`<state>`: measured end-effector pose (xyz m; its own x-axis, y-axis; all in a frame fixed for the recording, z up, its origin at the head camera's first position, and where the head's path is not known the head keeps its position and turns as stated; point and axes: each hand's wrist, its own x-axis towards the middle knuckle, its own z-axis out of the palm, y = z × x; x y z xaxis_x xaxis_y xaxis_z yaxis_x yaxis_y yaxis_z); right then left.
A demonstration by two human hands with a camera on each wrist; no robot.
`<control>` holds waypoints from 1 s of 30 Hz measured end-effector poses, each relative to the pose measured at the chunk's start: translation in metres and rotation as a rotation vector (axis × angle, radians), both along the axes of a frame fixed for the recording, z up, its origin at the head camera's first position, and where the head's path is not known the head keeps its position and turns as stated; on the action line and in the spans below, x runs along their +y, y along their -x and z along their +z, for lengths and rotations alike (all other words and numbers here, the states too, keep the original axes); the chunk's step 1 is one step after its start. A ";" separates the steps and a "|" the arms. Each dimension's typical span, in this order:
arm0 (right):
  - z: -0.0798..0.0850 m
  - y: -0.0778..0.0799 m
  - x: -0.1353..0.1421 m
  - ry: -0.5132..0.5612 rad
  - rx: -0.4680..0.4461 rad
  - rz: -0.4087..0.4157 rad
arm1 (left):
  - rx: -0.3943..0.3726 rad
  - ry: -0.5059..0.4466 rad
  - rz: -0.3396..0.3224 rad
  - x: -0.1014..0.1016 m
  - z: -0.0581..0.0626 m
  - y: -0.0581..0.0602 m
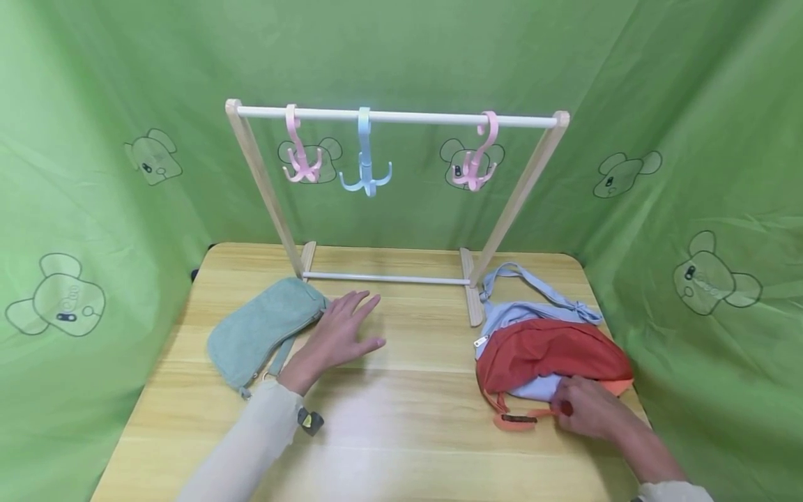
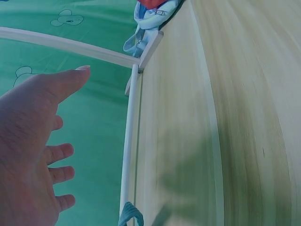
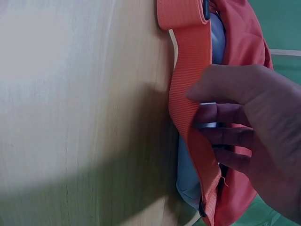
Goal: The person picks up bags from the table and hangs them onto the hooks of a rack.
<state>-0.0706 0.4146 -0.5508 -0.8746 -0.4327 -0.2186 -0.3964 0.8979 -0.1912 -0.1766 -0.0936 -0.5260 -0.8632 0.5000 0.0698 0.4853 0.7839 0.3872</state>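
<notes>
On the right of the table lies a red bag (image 1: pixel 552 345) with an orange webbing strap (image 3: pixel 190 61) along its front edge. My right hand (image 1: pixel 592 410) pinches this strap, thumb on one side and curled fingers behind it, as the right wrist view shows. Under the red bag is a light blue bag (image 1: pixel 527 312), its knotted strap stretching toward the back. My left hand (image 1: pixel 339 331) hovers palm down with fingers spread and holds nothing. Beside it, to the left, a sage green pouch (image 1: pixel 260 331) lies flat, partly covered by the hand and wrist.
At the back stands a wooden rack with a white top rail (image 1: pixel 426 118). From it hang a pink hook (image 1: pixel 301 160), a light blue hook (image 1: pixel 366 164) and another pink hook (image 1: pixel 475 164). Green curtains (image 1: pixel 401 42) enclose the table.
</notes>
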 end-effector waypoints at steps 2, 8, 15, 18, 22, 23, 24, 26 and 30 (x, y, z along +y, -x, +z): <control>0.000 0.001 -0.001 -0.009 -0.001 -0.019 | -0.004 -0.005 -0.008 0.002 -0.001 0.001; -0.001 0.002 -0.004 -0.011 0.003 -0.070 | -0.002 0.011 -0.021 0.009 -0.004 0.002; -0.002 0.002 -0.006 -0.024 0.083 -0.086 | -0.009 0.004 -0.019 0.015 -0.007 0.001; -0.003 0.002 -0.007 -0.023 0.100 -0.089 | -0.016 -0.002 -0.021 0.018 -0.008 0.000; -0.005 0.002 -0.007 -0.014 0.104 -0.108 | -0.022 -0.009 -0.028 0.022 -0.010 0.000; -0.005 0.003 -0.007 -0.011 0.104 -0.115 | -0.022 -0.011 -0.031 0.023 -0.011 0.000; -0.006 0.003 -0.007 -0.009 0.104 -0.119 | -0.021 -0.012 -0.035 0.024 -0.011 0.000; -0.006 0.003 -0.007 -0.003 0.103 -0.128 | -0.024 -0.016 -0.038 0.026 -0.013 0.000; -0.007 0.005 -0.007 0.013 0.112 -0.137 | -0.036 -0.022 -0.036 0.030 -0.017 -0.001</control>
<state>-0.0753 0.4072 -0.5574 -0.9442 -0.3098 -0.1121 -0.2899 0.9428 -0.1646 -0.1757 -0.0641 -0.5428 -0.8470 0.5292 0.0506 0.4985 0.7576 0.4214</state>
